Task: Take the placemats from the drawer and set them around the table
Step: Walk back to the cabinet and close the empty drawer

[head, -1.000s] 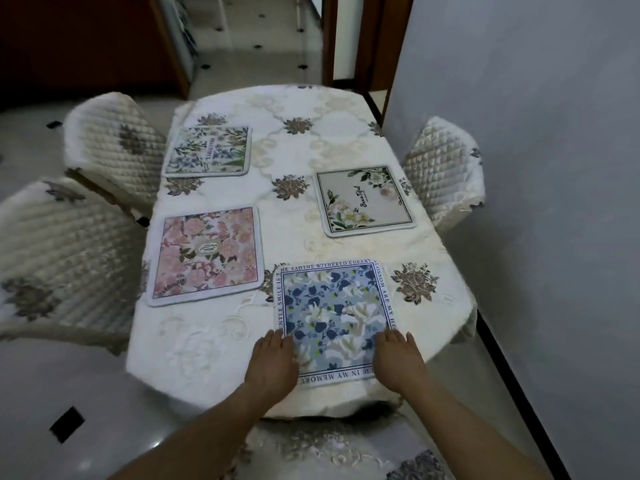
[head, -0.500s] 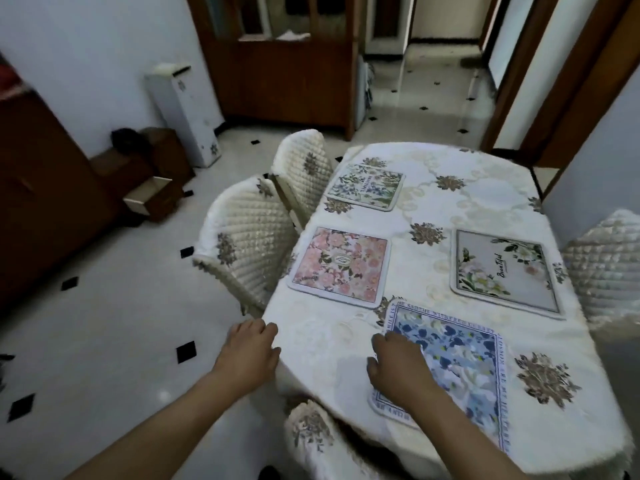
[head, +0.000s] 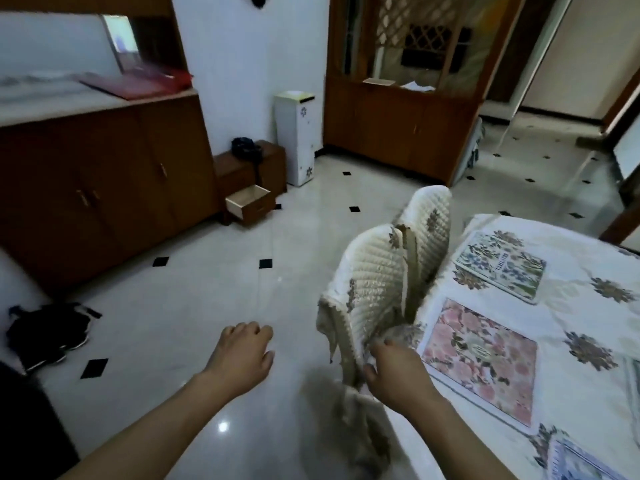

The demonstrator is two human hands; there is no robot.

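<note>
The table (head: pixel 588 306), under a cream floral cloth, fills the right side of the view. On it lie a pink floral placemat (head: pixel 481 362), a green and blue one (head: pixel 502 268) farther back, and the corner of a blue one (head: pixel 575 462) at the bottom right. A small wooden drawer (head: pixel 247 200) stands pulled open low at the far wall. My left hand (head: pixel 242 355) hovers over the floor, fingers loosely curled, holding nothing. My right hand (head: pixel 394 372) is just off the table's left edge, beside the near chair's back, also holding nothing.
Two quilted chairs (head: pixel 370 282) (head: pixel 429 223) stand along the table's left side, and a blurred third chair (head: pixel 346 427) is below my hands. A long wooden sideboard (head: pixel 104 188) lines the left wall. Black shoes (head: pixel 48 330) lie on the tiled floor.
Both hands have come off the blue placemat and the table. My view has swung left, from the table top toward the floor and the open drawer.
</note>
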